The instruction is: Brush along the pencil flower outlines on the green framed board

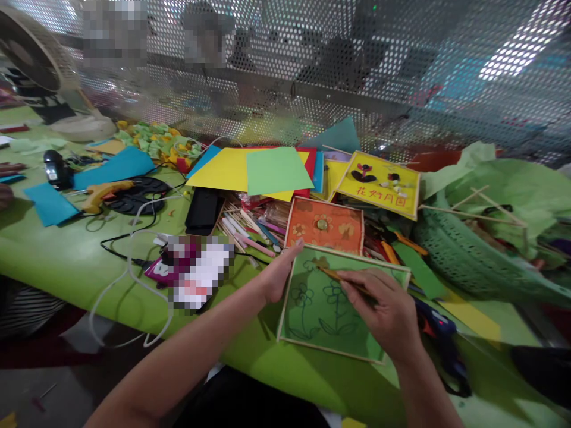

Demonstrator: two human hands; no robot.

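A green card (pixel 319 315) framed with thin wooden sticks lies on the green table (pixel 66 261) in front of me, with flowers drawn on it in dark lines. My right hand (pixel 383 306) is closed on a pencil (pixel 339 278) whose tip rests on the card near a flower. The fingers of my left hand (pixel 281 270) lie flat against the card's left edge, holding nothing.
An orange framed card (pixel 325 226) and a yellow framed card (pixel 379 181) lie behind. Loose pens and sticks (pixel 250 229), coloured paper sheets (pixel 267 169), a glue gun (pixel 100 193), cables, a fan (pixel 40 65) at far left, a green basket (pixel 464 252) at right, another glue gun (pixel 439 333). Perforated metal screen behind.
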